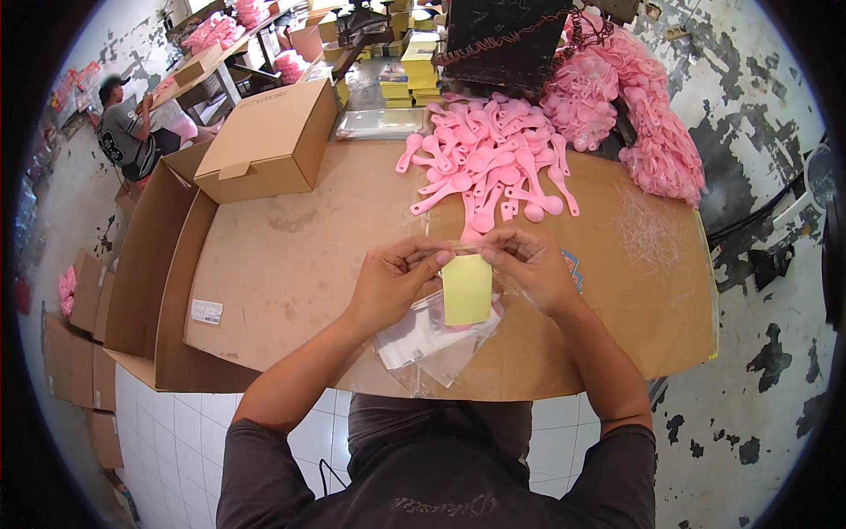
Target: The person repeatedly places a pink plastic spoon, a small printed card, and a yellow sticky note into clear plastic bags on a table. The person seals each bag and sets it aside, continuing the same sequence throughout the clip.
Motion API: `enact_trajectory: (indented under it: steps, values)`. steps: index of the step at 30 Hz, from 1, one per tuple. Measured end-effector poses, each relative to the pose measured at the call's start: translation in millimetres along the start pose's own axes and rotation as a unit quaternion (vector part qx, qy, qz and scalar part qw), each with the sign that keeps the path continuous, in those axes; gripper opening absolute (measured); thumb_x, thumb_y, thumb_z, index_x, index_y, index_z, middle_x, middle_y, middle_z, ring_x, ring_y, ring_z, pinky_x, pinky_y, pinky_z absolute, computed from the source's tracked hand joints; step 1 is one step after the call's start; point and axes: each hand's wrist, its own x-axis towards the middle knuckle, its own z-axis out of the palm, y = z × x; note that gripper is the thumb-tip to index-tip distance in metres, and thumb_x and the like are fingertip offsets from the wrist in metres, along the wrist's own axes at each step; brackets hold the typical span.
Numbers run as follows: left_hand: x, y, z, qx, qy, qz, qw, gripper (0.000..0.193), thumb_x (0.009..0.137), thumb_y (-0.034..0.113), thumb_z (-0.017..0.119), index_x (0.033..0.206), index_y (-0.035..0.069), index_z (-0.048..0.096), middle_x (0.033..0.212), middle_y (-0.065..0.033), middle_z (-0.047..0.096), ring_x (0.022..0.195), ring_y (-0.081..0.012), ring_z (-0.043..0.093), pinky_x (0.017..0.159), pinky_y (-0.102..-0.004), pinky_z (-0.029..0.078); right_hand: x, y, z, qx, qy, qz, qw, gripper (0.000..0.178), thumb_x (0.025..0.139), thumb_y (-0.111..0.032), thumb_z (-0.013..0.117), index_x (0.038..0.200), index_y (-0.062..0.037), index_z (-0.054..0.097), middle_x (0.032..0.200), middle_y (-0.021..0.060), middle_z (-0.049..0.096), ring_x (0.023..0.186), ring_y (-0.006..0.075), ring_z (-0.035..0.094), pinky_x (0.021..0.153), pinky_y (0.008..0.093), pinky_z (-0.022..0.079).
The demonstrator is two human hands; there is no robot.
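Both hands raised together above the near edge of the work surface: left hand [392, 284] and right hand [529, 267] meet fingertip to fingertip, each pinching the top edge of a yellow card [466, 289] that hangs down between them, inside or against a thin clear bag [476, 309] (cannot tell which). Wrists bent inward, forearms rising from the lower edge and converging.

Directly beneath, more clear plastic sleeves [423, 344] lying loose on the brown cardboard sheet [291, 264] that covers the table. Beyond the fingertips, a heap of pink plastic spoons [489, 167], its nearest pieces just past the card. Farther right, bagged pink pieces [648, 115] piled against a dark stand. At left, a closed cardboard box [264, 141] sitting on the sheet, an opened flat carton [150, 264] beside it. Stacks of yellow packs [419, 66] at the far edge. White tiled floor near the body, worn painted floor at right. Another person [123, 132] seated far left, well apart.
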Motion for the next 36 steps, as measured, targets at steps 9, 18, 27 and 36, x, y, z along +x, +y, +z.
enact_trajectory:
  steps: [9,18,27,36]
  values:
    - [-3,10,-7,0.051,-0.042,0.03,0.997,0.025,0.106,0.014,0.063,0.12,-0.005,0.071,0.115,-0.0132,0.075,0.102,-0.0173,0.072,0.093,-0.0355,0.06,-1,-8,-14,-0.029,-0.033,0.006,0.999,0.018,0.101,-0.003,0.062,0.113,0.003,0.073,0.102,0.0009,0.07,0.091,0.0067,0.064,0.081,0.0243,0.052]
    - [3,3,-5,0.017,-0.043,-0.027,0.999,0.026,0.104,0.011,0.064,0.126,-0.002,0.069,0.119,-0.0123,0.074,0.105,-0.018,0.072,0.092,-0.0363,0.061,-1,-1,-15,-0.03,-0.054,0.007,0.998,0.018,0.1,-0.005,0.068,0.116,0.0033,0.072,0.104,0.0036,0.07,0.091,0.0087,0.063,0.082,0.0271,0.054]
    - [3,12,-6,0.015,-0.01,0.033,0.999,0.032,0.103,0.008,0.066,0.133,-0.001,0.065,0.112,-0.0088,0.075,0.103,-0.0143,0.069,0.093,-0.0336,0.059,-2,-5,-9,-0.029,-0.111,0.04,0.993,0.045,0.097,-0.002,0.071,0.138,0.0011,0.052,0.11,0.0049,0.066,0.094,0.0109,0.064,0.083,0.0283,0.055]
    - [-41,29,-67,0.114,0.106,0.069,0.985,0.017,0.102,0.012,0.067,0.114,0.0,0.069,0.101,-0.0071,0.073,0.085,-0.0162,0.073,0.074,-0.0318,0.062,-4,-6,-15,-0.071,-0.072,-0.03,0.994,0.035,0.098,-0.009,0.068,0.132,-0.0023,0.062,0.112,0.005,0.069,0.099,0.0116,0.065,0.085,0.0277,0.053]
